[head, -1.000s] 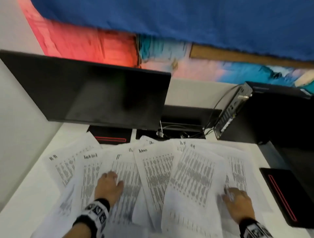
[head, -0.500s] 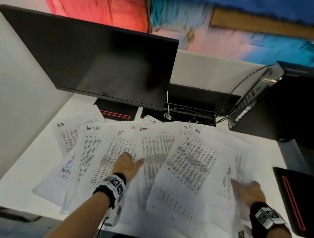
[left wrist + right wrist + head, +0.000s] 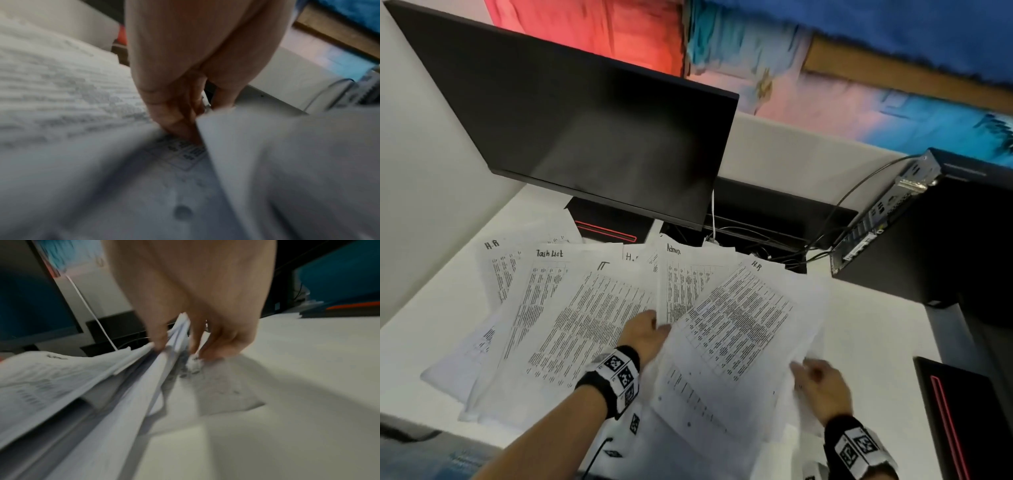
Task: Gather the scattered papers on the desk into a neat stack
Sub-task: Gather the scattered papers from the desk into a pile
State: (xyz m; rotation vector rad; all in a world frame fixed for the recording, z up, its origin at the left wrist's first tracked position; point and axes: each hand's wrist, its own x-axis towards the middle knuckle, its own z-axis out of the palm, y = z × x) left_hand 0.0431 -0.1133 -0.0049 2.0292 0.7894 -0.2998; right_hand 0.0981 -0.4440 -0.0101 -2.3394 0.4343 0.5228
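Note:
Several printed papers (image 3: 599, 318) lie fanned and overlapping across the white desk (image 3: 876, 329), headed "H.R", "Task List", "IT" and "Admin". A top "H.R" sheet (image 3: 739, 325) lies slanted at the middle right. My left hand (image 3: 645, 334) is at that sheet's left edge. In the left wrist view its fingers (image 3: 179, 120) press down on a lower page, and the raised sheet edge (image 3: 236, 146) runs between them and the thumb. My right hand (image 3: 820, 382) pinches the right edges of a bundle of sheets (image 3: 144, 386) between thumb and fingers, lifting them a little.
A dark monitor (image 3: 592, 137) hangs over the back of the papers, with a black box (image 3: 609, 222) and cables (image 3: 774, 240) beneath it. A black computer case (image 3: 928, 240) stands at the back right. A flat black device with a red line (image 3: 962, 421) lies at the right edge.
My left hand has slid right from the "IT" page to the left edge of the top "H.R" sheet. My right hand has drawn back and taken hold of the right-hand sheet edges.

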